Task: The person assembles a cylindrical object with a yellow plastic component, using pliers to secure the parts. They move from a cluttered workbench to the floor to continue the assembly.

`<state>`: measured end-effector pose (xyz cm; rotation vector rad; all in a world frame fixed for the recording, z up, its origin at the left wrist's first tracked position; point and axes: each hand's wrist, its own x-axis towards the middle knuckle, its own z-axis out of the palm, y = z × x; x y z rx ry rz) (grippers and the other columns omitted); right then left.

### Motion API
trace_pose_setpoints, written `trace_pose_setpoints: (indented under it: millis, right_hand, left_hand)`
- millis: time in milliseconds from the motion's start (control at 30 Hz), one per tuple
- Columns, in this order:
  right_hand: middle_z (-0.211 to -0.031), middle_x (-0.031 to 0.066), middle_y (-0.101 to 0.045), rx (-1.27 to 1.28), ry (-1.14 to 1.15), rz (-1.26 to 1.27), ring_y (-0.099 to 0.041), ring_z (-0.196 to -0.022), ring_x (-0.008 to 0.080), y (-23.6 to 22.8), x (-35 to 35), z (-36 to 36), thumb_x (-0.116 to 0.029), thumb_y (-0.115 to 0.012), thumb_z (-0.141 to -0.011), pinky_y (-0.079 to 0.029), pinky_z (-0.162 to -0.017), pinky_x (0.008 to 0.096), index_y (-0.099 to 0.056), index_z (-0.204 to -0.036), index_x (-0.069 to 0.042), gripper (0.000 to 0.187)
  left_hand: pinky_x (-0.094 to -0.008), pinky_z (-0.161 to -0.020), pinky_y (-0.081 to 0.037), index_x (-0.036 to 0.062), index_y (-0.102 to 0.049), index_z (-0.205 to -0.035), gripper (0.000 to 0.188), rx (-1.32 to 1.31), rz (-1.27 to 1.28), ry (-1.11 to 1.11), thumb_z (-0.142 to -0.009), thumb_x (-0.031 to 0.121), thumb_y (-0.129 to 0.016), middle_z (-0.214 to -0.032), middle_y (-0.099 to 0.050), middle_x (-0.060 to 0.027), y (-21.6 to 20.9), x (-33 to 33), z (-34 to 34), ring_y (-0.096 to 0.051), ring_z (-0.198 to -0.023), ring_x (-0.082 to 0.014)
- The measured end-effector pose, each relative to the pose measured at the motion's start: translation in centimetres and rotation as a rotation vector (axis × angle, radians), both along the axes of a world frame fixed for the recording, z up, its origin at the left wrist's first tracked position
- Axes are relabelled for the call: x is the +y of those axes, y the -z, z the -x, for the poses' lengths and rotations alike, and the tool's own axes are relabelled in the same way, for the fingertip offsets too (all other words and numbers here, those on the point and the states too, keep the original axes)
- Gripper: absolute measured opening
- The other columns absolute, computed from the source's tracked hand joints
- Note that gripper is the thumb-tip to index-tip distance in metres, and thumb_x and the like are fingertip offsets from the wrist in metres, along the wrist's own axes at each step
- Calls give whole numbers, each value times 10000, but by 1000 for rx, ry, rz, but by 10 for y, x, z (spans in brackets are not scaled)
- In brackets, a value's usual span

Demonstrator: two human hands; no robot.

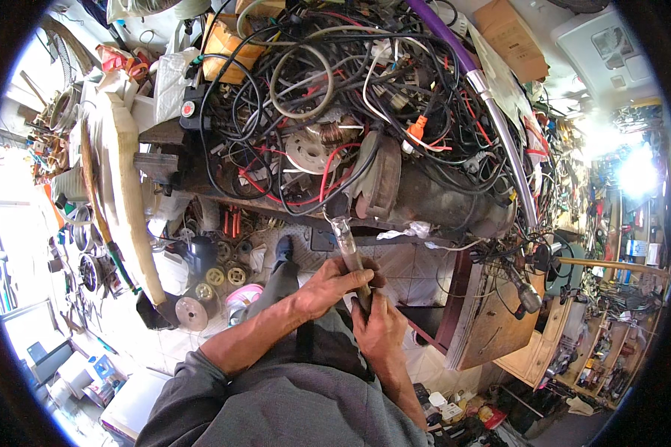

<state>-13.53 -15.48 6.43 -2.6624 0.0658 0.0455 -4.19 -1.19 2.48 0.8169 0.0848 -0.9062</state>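
Observation:
Before me, both my hands grip one short tool (348, 242) with a round handle, a shiny worn metal collar and a dark flat end; its exact kind I cannot make out. My left hand (332, 287) wraps the shaft below the collar, thumb along it. Lower down, my right hand (380, 328) closes round the handle's near end. The tool's dark tip points away from me, close beside a grinding wheel (380, 175) on the bench edge; whether they touch I cannot tell.
Tangled cables (306, 82) cover the workbench, with a copper-wound motor part (317, 149) among them. A vise (160, 160) sits at the left. Wooden drawers (492, 324) stand to the right. Spools and round parts (216, 276) lie on the floor at left, near my shoe (284, 249).

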Motion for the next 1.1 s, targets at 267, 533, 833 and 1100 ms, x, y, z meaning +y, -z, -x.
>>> trace_pose_setpoints:
  millis: [267,533,833,1100]
  right_hand:
    - [-869,195,-651,3,2,53,-672,-755,403,-2,-9,8,-208,-777,-847,-542,-637,466,-592,-1156,49,443]
    - [-950,202,-710,86,97,-296,-729,-820,348,-24,-31,6,-173,-852,-800,-562,-724,390,-633,-1148,37,462]
    - [-921,168,-715,214,68,-537,-703,-820,266,-24,-51,25,-258,-887,-794,-558,-735,376,-651,-1137,16,498]
    - [-958,197,-724,183,-19,-555,-734,-867,295,-9,-38,31,-292,-879,-823,-567,-761,398,-637,-1160,7,512]
  left_hand:
    - [-383,-939,-551,12,-642,-1240,295,125,29,-72,-1029,216,-654,-1119,-727,-106,1,-12,13,-688,-1048,-217]
    - [-459,-870,-586,27,-625,-1147,198,423,176,-353,-1043,194,-611,-1033,-709,-134,8,-17,10,-714,-966,-307]
    - [-452,-929,-534,27,-612,-1165,276,424,333,-561,-999,243,-653,-960,-646,-85,2,-9,18,-625,-869,-229]
    - [-420,-844,-473,128,-524,-864,286,445,255,-539,-986,316,-701,-824,-541,-50,-14,-28,49,-540,-800,-221]
